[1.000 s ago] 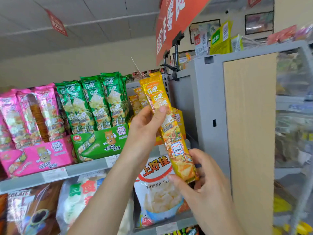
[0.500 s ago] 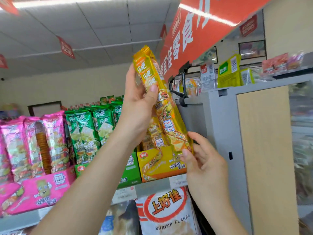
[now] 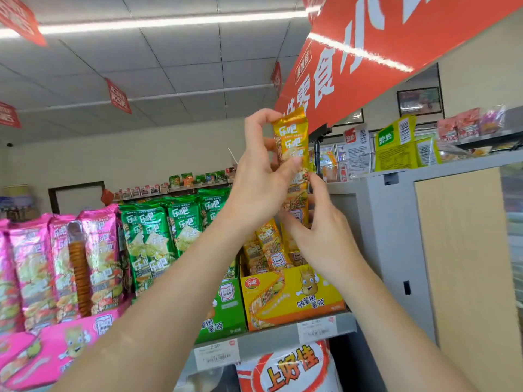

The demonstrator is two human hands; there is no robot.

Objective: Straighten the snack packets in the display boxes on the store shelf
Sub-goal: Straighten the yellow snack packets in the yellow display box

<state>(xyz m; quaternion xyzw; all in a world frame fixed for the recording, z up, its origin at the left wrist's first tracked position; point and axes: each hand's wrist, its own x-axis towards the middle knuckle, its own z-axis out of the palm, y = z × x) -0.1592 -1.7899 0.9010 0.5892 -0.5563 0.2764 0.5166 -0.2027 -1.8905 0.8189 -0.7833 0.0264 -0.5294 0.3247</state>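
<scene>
Held item: one yellow snack packet, upright with a slight lean, raised at 12 o'clock above the yellow display box.

Left hand: grips the upper half of the packet, thumb across the printed front and fingers curled behind the top edge.

Right hand: holds the lower half, fingers wrapped around the packet from the 3 o'clock side. The packet's bottom end is hidden behind this hand, so contact with the box cannot be confirmed.

Yellow box contents: further yellow packets stand leaning at uneven angles.

Neighbouring stock: at 9 o'clock of the yellow box sits a green display box with green packets upright. Further toward 9 o'clock is a pink display box with pink packets.

All three boxes rest on the grey shelf, with price tags on its front edge.
</scene>
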